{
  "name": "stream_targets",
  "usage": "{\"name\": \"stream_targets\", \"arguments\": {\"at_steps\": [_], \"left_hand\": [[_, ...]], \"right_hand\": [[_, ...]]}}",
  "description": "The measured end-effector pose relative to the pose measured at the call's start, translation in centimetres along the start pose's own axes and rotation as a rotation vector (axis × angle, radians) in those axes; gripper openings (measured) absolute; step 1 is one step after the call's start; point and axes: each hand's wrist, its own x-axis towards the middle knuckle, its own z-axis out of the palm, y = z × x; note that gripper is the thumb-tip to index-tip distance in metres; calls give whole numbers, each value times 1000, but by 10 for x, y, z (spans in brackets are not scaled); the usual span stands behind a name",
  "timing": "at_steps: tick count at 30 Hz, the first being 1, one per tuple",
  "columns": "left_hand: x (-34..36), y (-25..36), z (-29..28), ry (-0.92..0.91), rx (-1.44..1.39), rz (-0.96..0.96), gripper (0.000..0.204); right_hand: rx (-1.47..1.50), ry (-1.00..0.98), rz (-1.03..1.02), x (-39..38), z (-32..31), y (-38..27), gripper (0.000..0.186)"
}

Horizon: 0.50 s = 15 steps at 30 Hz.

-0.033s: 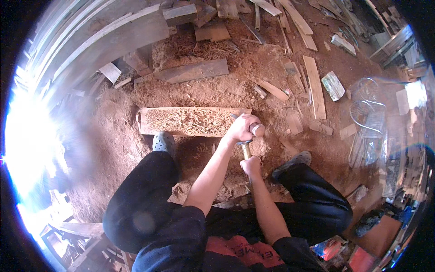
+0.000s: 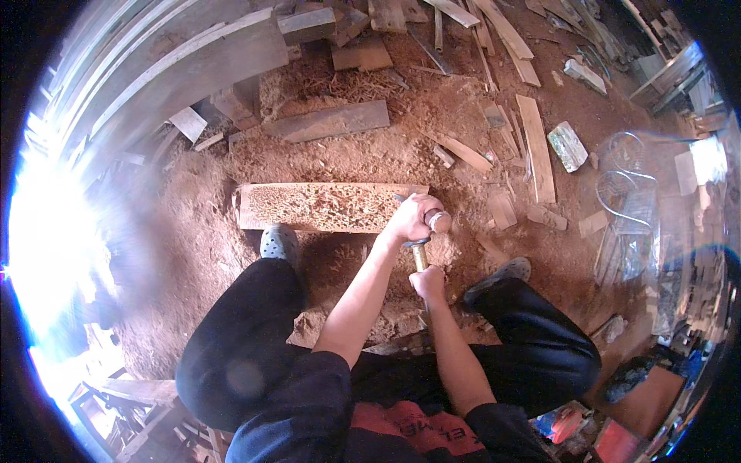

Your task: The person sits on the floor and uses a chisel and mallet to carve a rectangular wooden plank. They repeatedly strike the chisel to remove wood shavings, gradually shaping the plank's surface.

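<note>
A thick wooden board [image 2: 328, 207] lies crosswise on the ground, its top face rough with many gouged chips. My left hand [image 2: 411, 219] is closed around a chisel [image 2: 439, 221] at the board's right end; the round wooden butt of its handle sticks out to the right, and a bit of dark metal shows past my fingers on the board. Just below, my right hand [image 2: 428, 282] grips the wooden handle of a hammer [image 2: 419, 256]. Its dark head sits against my left hand and is mostly hidden.
My left shoe [image 2: 279, 243] rests against the board's near edge; my right shoe [image 2: 511, 272] is on the dirt to the right. A grey plank [image 2: 332, 122] and loose offcuts lie beyond. At right are a long lath [image 2: 536, 148] and a wire-frame chair [image 2: 627, 189].
</note>
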Motion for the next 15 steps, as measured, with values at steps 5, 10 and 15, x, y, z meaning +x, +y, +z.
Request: {"name": "stream_targets", "arguments": {"at_steps": [5,10,15], "left_hand": [[-3,2,-7,25,-29,-23,30],[12,-4,-7,68,-137,-89,30],[11,-18,-12,127,-92,-113,24]], "right_hand": [[82,164,-137,1,13,12,33],[207,136,-114,19,23,37,24],[841,-126,238,-20,-50,-8,14]]}}
